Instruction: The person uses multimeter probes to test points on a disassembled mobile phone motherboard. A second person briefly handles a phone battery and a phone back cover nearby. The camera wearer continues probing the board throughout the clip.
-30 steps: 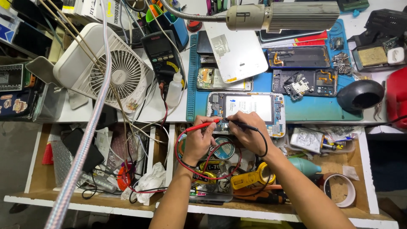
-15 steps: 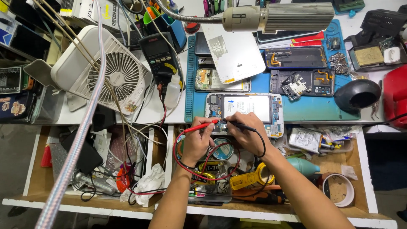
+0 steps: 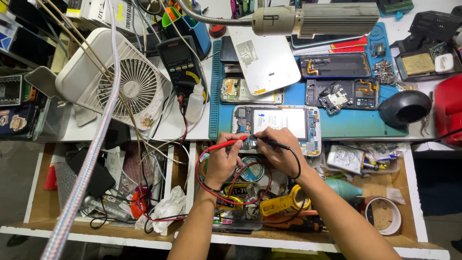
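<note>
An opened phone (image 3: 281, 126) with its back off lies on the blue work mat (image 3: 337, 126) at the desk's front edge. My left hand (image 3: 222, 161) holds a red test probe (image 3: 225, 144) whose tip touches the phone's lower left part. My right hand (image 3: 279, 153) holds a black test probe (image 3: 273, 143), its tip close to the red one on the same spot. Red and black leads loop from the probes down over the open drawer and up to a black multimeter (image 3: 182, 65) standing left of the mat.
A white desk fan (image 3: 115, 82) and a small squeeze bottle (image 3: 195, 102) stand at left. Other dismantled phones (image 3: 337, 77) lie on the mat. A lamp head (image 3: 313, 19) hangs above. Open drawers (image 3: 385, 192) hold tape rolls, tools and cables.
Both hands stay on the probes at the same spot on the phone; only the view has shifted slightly.
</note>
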